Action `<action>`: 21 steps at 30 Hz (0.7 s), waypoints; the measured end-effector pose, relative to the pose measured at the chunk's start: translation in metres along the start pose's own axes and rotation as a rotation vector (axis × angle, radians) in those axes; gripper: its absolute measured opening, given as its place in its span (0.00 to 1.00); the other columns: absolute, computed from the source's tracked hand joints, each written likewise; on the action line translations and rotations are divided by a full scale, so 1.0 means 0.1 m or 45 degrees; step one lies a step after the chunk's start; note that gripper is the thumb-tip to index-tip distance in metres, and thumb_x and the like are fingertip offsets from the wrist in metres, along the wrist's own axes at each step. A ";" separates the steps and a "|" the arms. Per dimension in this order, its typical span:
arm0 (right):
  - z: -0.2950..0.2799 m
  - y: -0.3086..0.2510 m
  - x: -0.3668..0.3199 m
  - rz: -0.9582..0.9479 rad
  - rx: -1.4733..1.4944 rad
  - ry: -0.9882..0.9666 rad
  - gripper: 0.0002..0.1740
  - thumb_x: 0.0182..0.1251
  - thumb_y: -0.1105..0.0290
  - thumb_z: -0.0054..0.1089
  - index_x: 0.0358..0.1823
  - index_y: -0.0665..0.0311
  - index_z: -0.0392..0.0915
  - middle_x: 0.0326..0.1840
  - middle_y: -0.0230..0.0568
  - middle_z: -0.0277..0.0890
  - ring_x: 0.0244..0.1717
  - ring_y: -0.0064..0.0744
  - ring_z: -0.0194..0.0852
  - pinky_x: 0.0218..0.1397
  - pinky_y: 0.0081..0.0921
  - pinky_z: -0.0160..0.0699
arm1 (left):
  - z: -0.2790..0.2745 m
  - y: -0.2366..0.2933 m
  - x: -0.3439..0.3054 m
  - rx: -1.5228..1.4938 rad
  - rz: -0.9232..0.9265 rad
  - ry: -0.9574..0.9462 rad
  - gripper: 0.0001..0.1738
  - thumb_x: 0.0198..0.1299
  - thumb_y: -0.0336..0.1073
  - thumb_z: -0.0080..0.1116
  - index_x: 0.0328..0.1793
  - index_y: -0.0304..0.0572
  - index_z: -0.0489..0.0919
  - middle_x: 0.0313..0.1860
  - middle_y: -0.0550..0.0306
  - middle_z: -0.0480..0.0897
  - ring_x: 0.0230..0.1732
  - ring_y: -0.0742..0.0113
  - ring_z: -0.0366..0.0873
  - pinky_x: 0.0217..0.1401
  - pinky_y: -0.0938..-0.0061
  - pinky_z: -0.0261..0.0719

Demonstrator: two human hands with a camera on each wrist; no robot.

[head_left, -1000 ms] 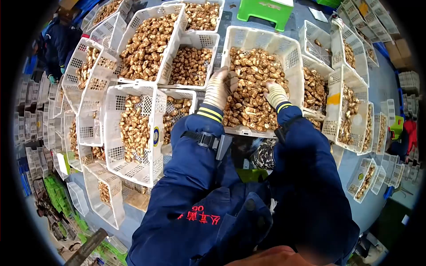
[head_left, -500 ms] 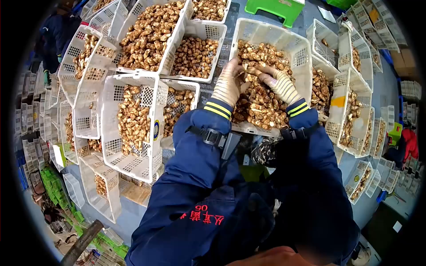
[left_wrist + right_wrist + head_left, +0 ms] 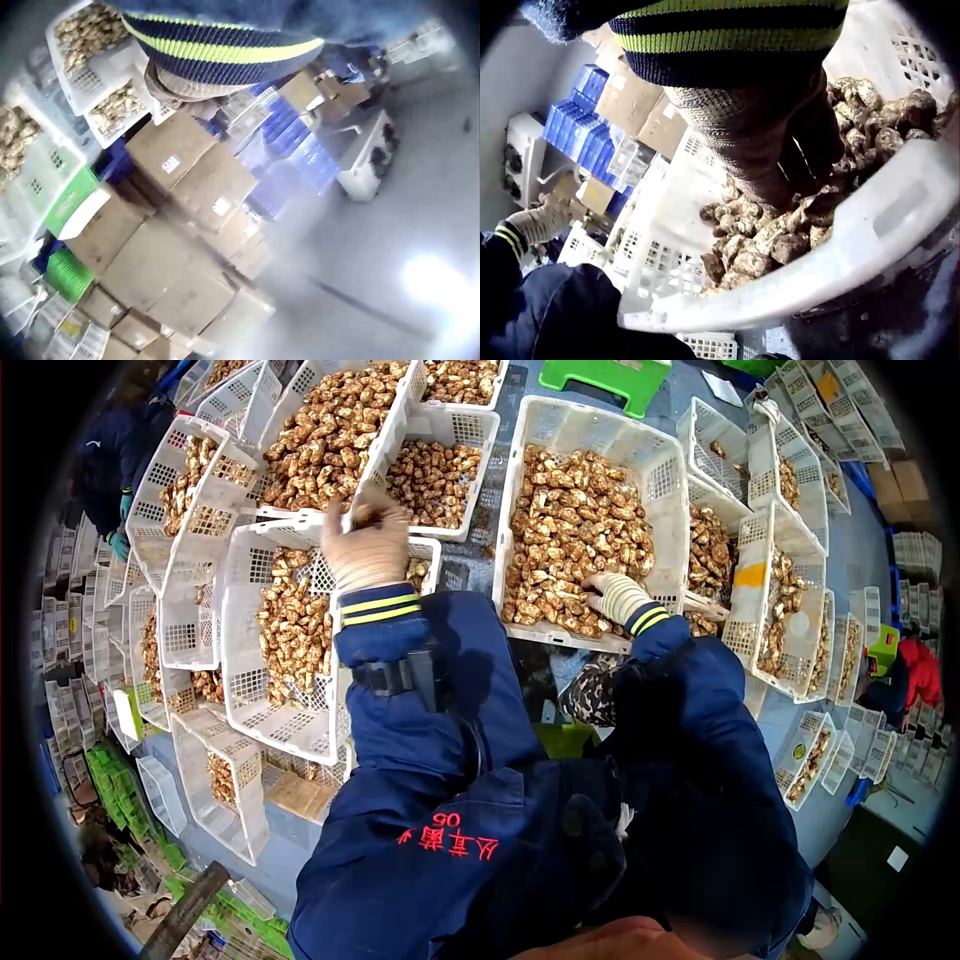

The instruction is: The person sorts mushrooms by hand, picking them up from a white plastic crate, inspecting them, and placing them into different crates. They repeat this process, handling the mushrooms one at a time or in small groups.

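Observation:
My left hand (image 3: 368,550), in a light knitted glove with dark fingers, is raised over the crates at the left. Its fingers are blurred by motion, and I cannot tell whether anything is between them. Below it is a white crate (image 3: 238,635) holding stubby brown-and-white mushrooms (image 3: 292,610). My right hand (image 3: 618,598), in a striped glove, rests on the mushrooms (image 3: 570,525) near the front edge of the large white crate (image 3: 672,550), its fingers reaching left. In the right wrist view the glove (image 3: 742,135) reaches down among mushrooms (image 3: 754,251), fingertips in shadow.
More white crates of mushrooms stand around, among them a full one (image 3: 268,420) at the back left and a tilted one (image 3: 745,610) at the right. A green stool (image 3: 605,380) is behind the large crate. Another person (image 3: 125,460) works at the far left.
Both hands met over the large crate half a second ago, holding a mushroom. The left hand has since swung left over the other crates; the right has dropped down onto the mushrooms.

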State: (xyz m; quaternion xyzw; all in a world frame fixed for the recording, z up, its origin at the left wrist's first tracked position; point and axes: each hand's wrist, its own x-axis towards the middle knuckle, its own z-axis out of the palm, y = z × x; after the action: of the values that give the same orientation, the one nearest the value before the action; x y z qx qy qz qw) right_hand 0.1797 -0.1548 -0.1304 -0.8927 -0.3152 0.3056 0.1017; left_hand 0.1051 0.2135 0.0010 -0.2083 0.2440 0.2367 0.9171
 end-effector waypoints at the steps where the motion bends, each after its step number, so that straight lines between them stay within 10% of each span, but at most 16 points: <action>1: 0.02 -0.07 -0.01 -0.018 -0.058 0.027 0.21 0.60 0.62 0.59 0.54 0.60 0.78 0.48 0.54 0.79 0.50 0.54 0.77 0.56 0.41 0.74 | 0.06 0.29 0.00 -0.036 0.179 -0.056 0.22 0.61 0.37 0.58 0.55 0.27 0.69 0.41 0.43 0.79 0.39 0.55 0.79 0.41 0.68 0.85; 4: 0.00 -0.33 0.03 -0.082 -0.162 0.126 0.21 0.61 0.63 0.60 0.55 0.60 0.76 0.48 0.53 0.79 0.50 0.51 0.77 0.55 0.41 0.75 | 0.17 0.52 -0.32 -0.120 0.489 -0.256 0.25 0.63 0.44 0.55 0.56 0.29 0.68 0.42 0.41 0.77 0.42 0.53 0.79 0.43 0.64 0.86; 6: 0.08 -0.42 0.10 -0.194 -0.179 0.225 0.21 0.60 0.63 0.60 0.55 0.59 0.76 0.45 0.51 0.79 0.49 0.52 0.77 0.54 0.42 0.75 | 0.00 0.60 -0.31 -0.239 0.190 -0.446 0.28 0.63 0.48 0.54 0.58 0.29 0.66 0.45 0.40 0.77 0.43 0.54 0.80 0.43 0.64 0.85; 8: 0.19 -0.53 0.23 -0.244 -0.230 0.120 0.21 0.59 0.63 0.60 0.54 0.59 0.76 0.47 0.49 0.79 0.51 0.50 0.76 0.55 0.41 0.75 | -0.04 0.18 -0.36 0.007 0.332 -0.232 0.30 0.62 0.48 0.55 0.59 0.29 0.66 0.45 0.38 0.77 0.42 0.53 0.80 0.42 0.66 0.85; 12: 0.37 -0.59 0.20 -0.355 -0.268 0.183 0.20 0.56 0.63 0.61 0.51 0.60 0.77 0.45 0.48 0.79 0.49 0.50 0.76 0.53 0.41 0.76 | -0.25 -0.43 -0.28 0.086 -0.130 -0.250 0.27 0.63 0.37 0.56 0.62 0.28 0.64 0.50 0.37 0.77 0.44 0.53 0.80 0.46 0.66 0.85; 21: 0.23 -0.75 0.21 -0.094 -0.400 -0.014 0.24 0.52 0.53 0.66 0.47 0.59 0.80 0.45 0.50 0.77 0.48 0.51 0.77 0.49 0.42 0.78 | -0.75 -0.96 -0.02 0.620 0.106 0.250 0.11 0.63 0.32 0.54 0.46 0.30 0.74 0.43 0.49 0.78 0.43 0.61 0.79 0.42 0.73 0.86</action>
State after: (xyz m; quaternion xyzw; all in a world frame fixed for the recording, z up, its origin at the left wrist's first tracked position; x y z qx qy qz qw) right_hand 0.1406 -0.0834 -0.1307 -0.8839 -0.3921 0.2533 -0.0297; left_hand 0.1286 0.0983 -0.0321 0.0068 0.3899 0.1872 0.9016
